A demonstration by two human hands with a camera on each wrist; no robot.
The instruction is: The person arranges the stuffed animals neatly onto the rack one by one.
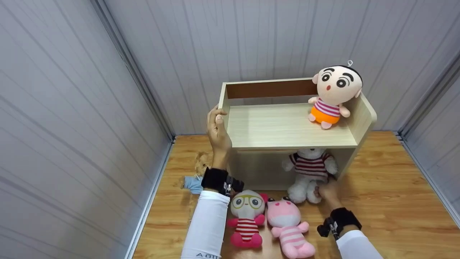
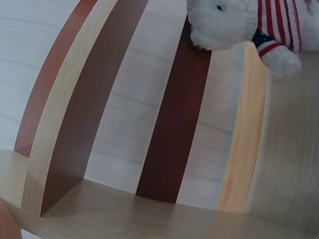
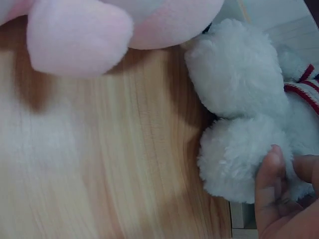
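While the person kneels at the near edge of the floor, both hands are at the shelf unit, one on wood and one on plush.

Shelf unit [image 1: 287, 126]: pale wood, two levels, open toward the person, standing on the wooden floor [image 1: 388, 201] against the far wall; its long axis runs left to right.

White bear [image 1: 309, 172]: sits upright in the lower compartment, toward the right, its legs sticking out over the floor at the near opening; striped red, white and dark jumper. It lies just ahead of the right hand and well to the right of the left one, so the right hand is much the nearer.

Boy doll [image 1: 332, 95]: on the upper level at the far right, leaning against the right side panel.

Pink plush [image 1: 289, 226] and glasses plush [image 1: 248, 219]: lying on the floor between the two forearms, touching each other, just near of the bear's feet.

Small plush at left [image 1: 196, 176]: on the floor left of the shelf, partly hidden behind the left wrist; I cannot tell what it is.

Left hand [image 1: 217, 131]: raised, fingers curled over the top near corner of the left side panel, gripping the wood.

Right hand [image 1: 327, 192]: low at the floor, fingers and thumb pinching the bear's right foot [image 3: 244, 157].
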